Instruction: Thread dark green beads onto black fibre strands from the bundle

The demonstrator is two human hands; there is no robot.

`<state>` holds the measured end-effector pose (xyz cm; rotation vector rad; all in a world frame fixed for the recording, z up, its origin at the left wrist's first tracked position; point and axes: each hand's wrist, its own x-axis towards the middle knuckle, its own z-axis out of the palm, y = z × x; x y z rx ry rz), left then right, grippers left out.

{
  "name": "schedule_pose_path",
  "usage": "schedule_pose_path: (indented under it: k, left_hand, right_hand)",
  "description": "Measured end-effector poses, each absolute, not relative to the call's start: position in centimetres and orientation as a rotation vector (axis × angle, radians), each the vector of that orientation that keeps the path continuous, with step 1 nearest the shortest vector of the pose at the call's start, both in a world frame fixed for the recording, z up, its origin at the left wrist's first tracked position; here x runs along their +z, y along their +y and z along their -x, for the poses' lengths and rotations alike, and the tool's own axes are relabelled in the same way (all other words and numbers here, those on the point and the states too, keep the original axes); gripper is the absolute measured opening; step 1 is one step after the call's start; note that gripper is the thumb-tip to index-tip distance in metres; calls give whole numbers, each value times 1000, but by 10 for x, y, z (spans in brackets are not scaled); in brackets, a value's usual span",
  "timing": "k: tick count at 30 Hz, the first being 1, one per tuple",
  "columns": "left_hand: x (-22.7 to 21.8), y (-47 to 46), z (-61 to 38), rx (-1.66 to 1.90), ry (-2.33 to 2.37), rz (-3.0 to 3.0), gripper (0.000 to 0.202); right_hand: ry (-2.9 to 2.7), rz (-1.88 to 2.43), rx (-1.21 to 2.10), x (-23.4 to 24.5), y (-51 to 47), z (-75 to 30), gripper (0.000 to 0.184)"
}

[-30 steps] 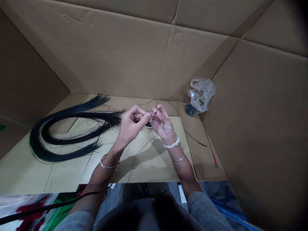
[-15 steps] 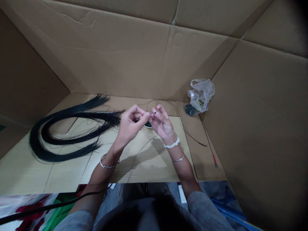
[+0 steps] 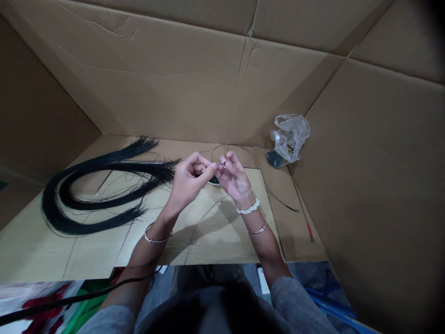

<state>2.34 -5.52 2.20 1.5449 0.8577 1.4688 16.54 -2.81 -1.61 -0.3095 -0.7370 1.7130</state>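
My left hand [image 3: 189, 181] is closed in a pinch over the middle of the table, thumb against forefinger. Facing it, my right hand [image 3: 237, 181] pinches too, its other fingers curled loosely upward. Between the two sets of fingertips runs a short stretch of thin dark wire [image 3: 221, 163]; its finer detail is too small to make out. Partly hidden below the hands is a small white-rimmed bowl [image 3: 215, 184] with dark green contents. One thin dark strand [image 3: 197, 223] curves over the tabletop near my left wrist.
Large curved bundles of dark wire [image 3: 57, 215] lie on the left. A clear plastic bag [image 3: 291, 137] with dark green contents sits at the back right. Near the right wall lies a thin rod with a red end [image 3: 309, 230]. Cardboard walls [image 3: 174, 83] enclose the table [image 3: 236, 241].
Both hands stay in nearly the same place, still pinching. Only a very slight shift shows at the fingertips.
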Motion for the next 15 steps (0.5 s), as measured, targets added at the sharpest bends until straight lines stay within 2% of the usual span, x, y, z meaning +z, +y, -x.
schedule_pose_path:
  k: [15]
  left_hand:
    - [22, -56, -22, 1459, 867, -1540, 27]
  right_hand:
    - [-810, 402, 1578, -12, -30, -165, 37]
